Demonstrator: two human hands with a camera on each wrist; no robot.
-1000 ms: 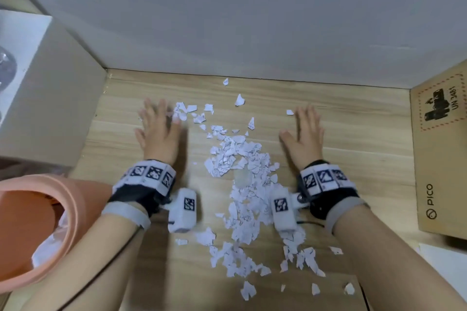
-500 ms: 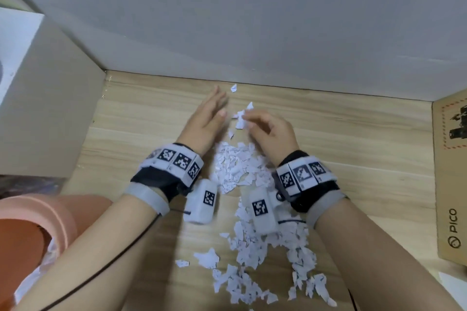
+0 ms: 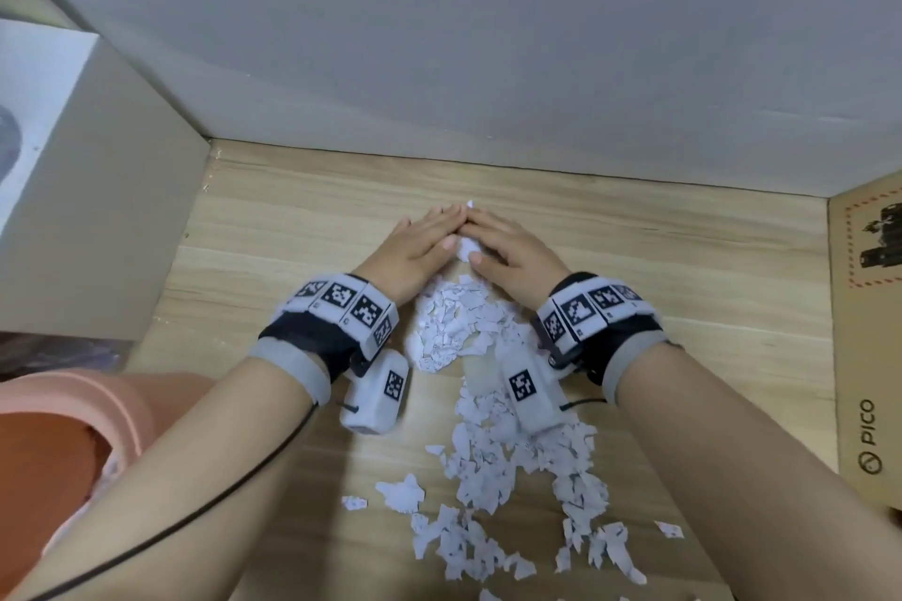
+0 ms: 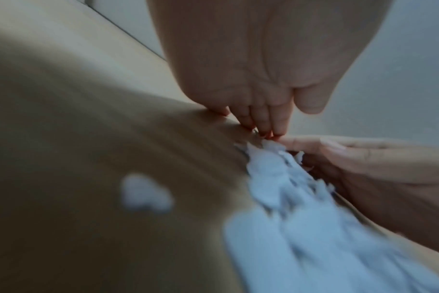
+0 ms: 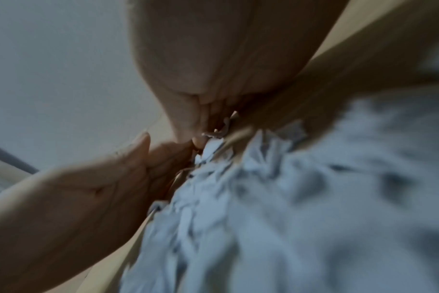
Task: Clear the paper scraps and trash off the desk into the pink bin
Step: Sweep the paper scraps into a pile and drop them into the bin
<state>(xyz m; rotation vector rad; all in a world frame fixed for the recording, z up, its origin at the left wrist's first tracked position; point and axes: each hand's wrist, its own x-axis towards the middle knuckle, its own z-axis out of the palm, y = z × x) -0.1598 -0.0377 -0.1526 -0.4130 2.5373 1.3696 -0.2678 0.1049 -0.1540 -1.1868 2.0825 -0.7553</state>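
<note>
At frame centre, the left hand [image 3: 417, 242] and right hand [image 3: 507, 249] are laid flat on the light wooden bench [image 3: 683, 268], fingers straight, fingertips meeting. The torn white paper scraps [image 3: 454, 327] are enclosed between the palms, trailing toward the lower frame. The pink plastic bin [image 3: 68, 410] is seen at lower left.

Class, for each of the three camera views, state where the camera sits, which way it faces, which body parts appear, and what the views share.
Head: worn on the head, looking forward and down at the desk; shows both forearms, the left hand and right hand.
Left wrist: looks along the left palm to its fingertips; the right hand enters from the right.
Right wrist: looks along the right palm; the left hand enters from the left.
Shared: all three show the paper scraps between fingertips that meet.
</note>
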